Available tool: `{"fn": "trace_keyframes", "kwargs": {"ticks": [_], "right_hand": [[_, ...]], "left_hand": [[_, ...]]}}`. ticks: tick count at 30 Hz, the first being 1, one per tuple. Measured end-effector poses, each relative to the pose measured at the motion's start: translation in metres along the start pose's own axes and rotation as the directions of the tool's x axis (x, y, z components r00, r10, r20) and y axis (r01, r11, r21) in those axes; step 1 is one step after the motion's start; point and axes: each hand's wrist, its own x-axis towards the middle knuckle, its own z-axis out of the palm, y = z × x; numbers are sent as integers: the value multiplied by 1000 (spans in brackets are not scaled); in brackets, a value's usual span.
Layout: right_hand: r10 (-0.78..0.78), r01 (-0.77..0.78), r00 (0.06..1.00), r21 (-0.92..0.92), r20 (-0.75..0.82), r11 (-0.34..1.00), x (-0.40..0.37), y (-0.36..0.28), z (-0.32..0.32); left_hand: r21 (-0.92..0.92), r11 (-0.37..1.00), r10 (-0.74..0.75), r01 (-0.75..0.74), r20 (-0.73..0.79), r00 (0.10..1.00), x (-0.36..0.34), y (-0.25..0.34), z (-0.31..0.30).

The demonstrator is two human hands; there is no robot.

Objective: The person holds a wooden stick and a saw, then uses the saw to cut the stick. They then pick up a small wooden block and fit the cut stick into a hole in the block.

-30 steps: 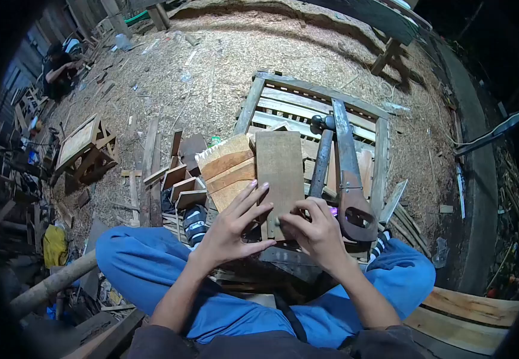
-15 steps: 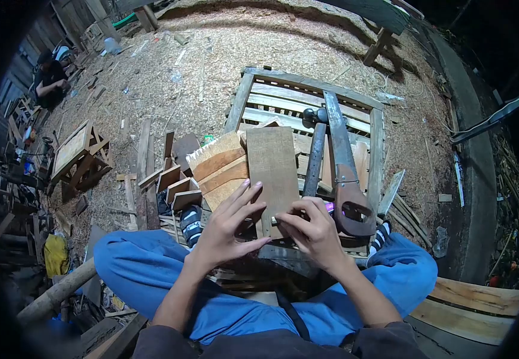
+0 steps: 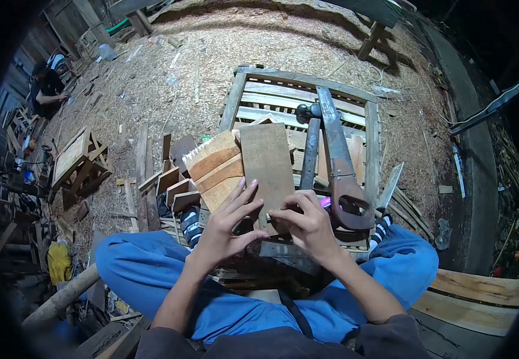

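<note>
A flat brown wooden board (image 3: 266, 152) lies in front of me, its near end between my hands. My left hand (image 3: 223, 224) rests with fingertips on the board's left near side, thumb held apart from the fingers. On the right near part of the board, my right hand (image 3: 307, 221) pinches thumb and index finger together over a small pale thing too tiny to name. A hammer (image 3: 311, 149) lies just right of the board, with its head at the far end. Beside it is a handsaw (image 3: 338, 143) with a wooden handle. A rough-edged lighter wood piece (image 3: 214, 170) lies partly under the board.
A slatted wooden frame (image 3: 372, 137) lies under the tools. Upright wood offcuts (image 3: 172, 182) stand to the left, near a small wooden stool (image 3: 74, 155). Wood shavings cover the ground. Another person (image 3: 45, 90) sits far left. Planks (image 3: 481, 299) lie at the lower right.
The view has shifted slightly, so the board and tools sit a little further left. My right hand's fingers have moved slightly over the board; my left hand stays about where it was.
</note>
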Motion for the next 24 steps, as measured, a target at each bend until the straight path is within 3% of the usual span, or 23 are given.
{"fn": "trace_keyframes", "kwargs": {"ticks": [9, 14, 20, 24], "right_hand": [[22, -18, 991, 27, -135, 999, -9, 3, 12], [237, -198, 965, 284, -110, 938, -6, -8, 3], [194, -190, 962, 36, -191, 981, -17, -2, -4], [221, -225, 958, 2, -185, 974, -21, -5, 3]], "left_hand": [[-42, 999, -22, 22, -8, 1000, 2, 5, 1], [104, 994, -25, 28, -27, 999, 4, 11, -1], [137, 990, -19, 26, -52, 998, 1, 12, -3], [167, 986, 16, -12, -28, 999, 2, 17, -1]]}}
